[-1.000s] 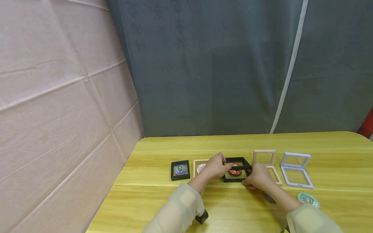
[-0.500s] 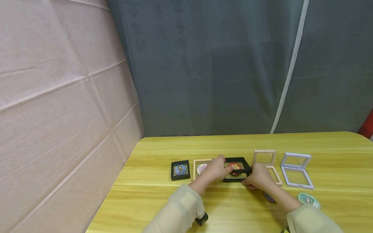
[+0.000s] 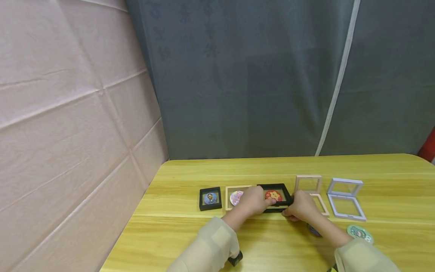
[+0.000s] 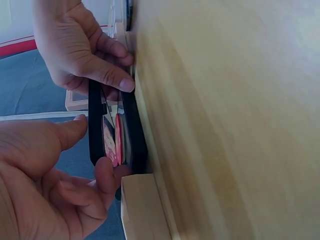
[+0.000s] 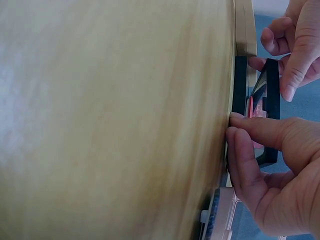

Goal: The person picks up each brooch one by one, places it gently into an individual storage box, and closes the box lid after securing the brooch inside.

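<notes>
A black display frame (image 3: pixel 276 186) lies on the table with its clear-windowed lid tilted low over the base. Inside shows a round red badge (image 3: pixel 273 195) with a yellow flower-like shape. My left hand (image 3: pixel 254 201) holds the lid at its left side, thumb over the near edge. In the left wrist view a narrow gap parts the lid (image 4: pixel 95 125) from the base (image 4: pixel 136 135). My right hand (image 3: pixel 302 206) pinches the base at its near right corner, thumb and fingers at the edge in the right wrist view.
Left of the hands are a light wooden frame (image 3: pixel 227 190) with a pinkish badge and a smaller black frame (image 3: pixel 201 200) with a blue badge. A pink frame (image 3: pixel 308 176) and a white frame (image 3: pixel 350 216) stand open right. A green badge (image 3: pixel 360 233) and dark badge (image 3: pixel 313 230) lie nearer.
The left hand has lowered the black lid toward me, down over the base and the red badge. My right hand has stayed at the same corner.
</notes>
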Available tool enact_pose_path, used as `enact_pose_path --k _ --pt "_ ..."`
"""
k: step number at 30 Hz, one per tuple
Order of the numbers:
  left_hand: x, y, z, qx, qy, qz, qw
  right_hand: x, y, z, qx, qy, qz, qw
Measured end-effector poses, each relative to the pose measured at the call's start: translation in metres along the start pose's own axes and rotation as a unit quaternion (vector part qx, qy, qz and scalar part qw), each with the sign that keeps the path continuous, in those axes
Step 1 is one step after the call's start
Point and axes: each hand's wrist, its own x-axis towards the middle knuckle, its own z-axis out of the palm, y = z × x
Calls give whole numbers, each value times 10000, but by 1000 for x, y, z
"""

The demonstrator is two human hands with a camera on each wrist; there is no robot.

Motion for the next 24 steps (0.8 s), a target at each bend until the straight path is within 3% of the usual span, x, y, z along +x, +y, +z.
enact_pose_path --k 12,24 --pt "0 4 6 757 283 71 9967 0 1 1 40 24 -34 10000" --pt "4 5 10 1045 477 -395 9926 0 1 1 16 4 -48 10000"
